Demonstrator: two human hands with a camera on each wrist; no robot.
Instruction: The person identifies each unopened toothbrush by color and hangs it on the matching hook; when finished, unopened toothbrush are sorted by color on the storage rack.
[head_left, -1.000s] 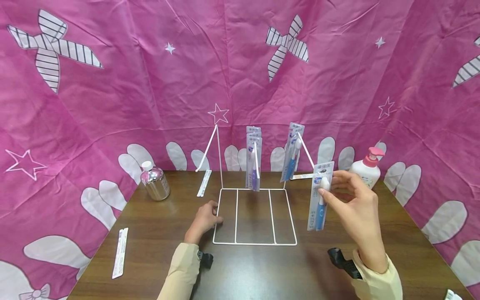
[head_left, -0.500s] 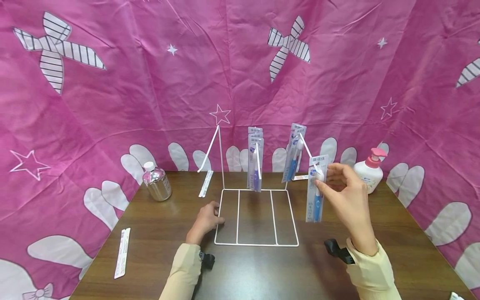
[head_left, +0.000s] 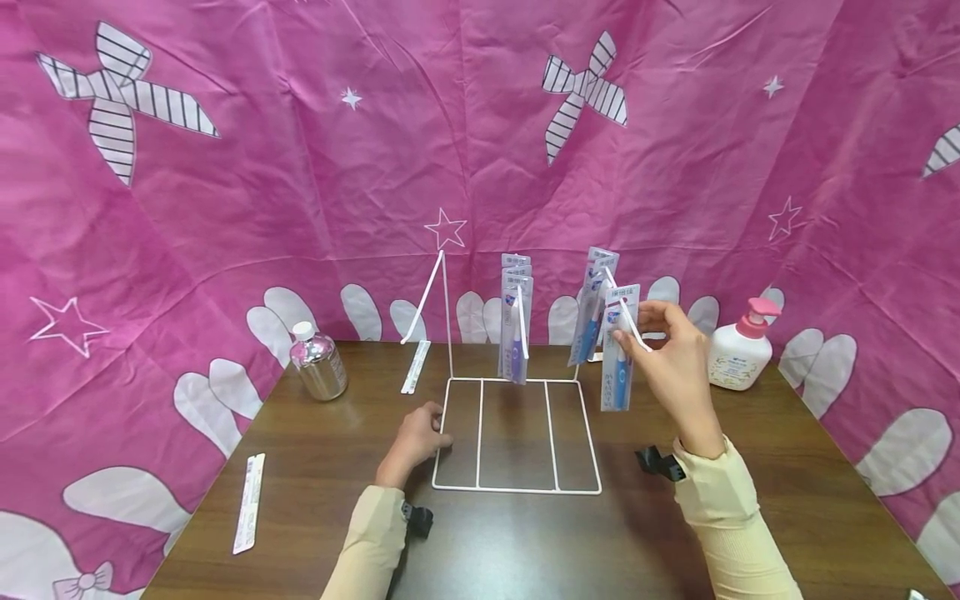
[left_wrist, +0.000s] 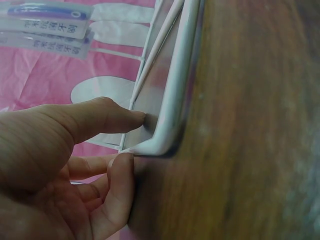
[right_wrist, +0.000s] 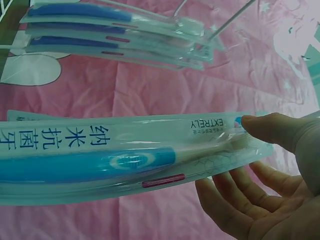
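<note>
My right hand (head_left: 677,358) pinches a packaged blue toothbrush (head_left: 618,379) by its edge near the brush head, thumb in front and fingers behind. The right prong of a white wire display rack (head_left: 517,491) pokes out through the top of this pack. Farther back on that prong hang other blue toothbrush packs (head_left: 587,333). Several purple toothbrush packs (head_left: 514,354) hang from the middle prong, while the left prong (head_left: 422,297) is bare. At the left side of the rack's base, my left hand (head_left: 412,442) grips the wire between thumb and fingers (left_wrist: 117,200).
A silver bottle with a white cap (head_left: 318,367) stands at the back left. At the back right is a white pump bottle (head_left: 738,357) with a pink top. Flat white strips (head_left: 249,504) lie on the wooden table (head_left: 525,550). A pink curtain (head_left: 337,192) closes off the back.
My right hand has moved left and back, carrying the blue toothbrush pack along the right prong toward the packs behind. My left hand keeps its hold on the rack.
</note>
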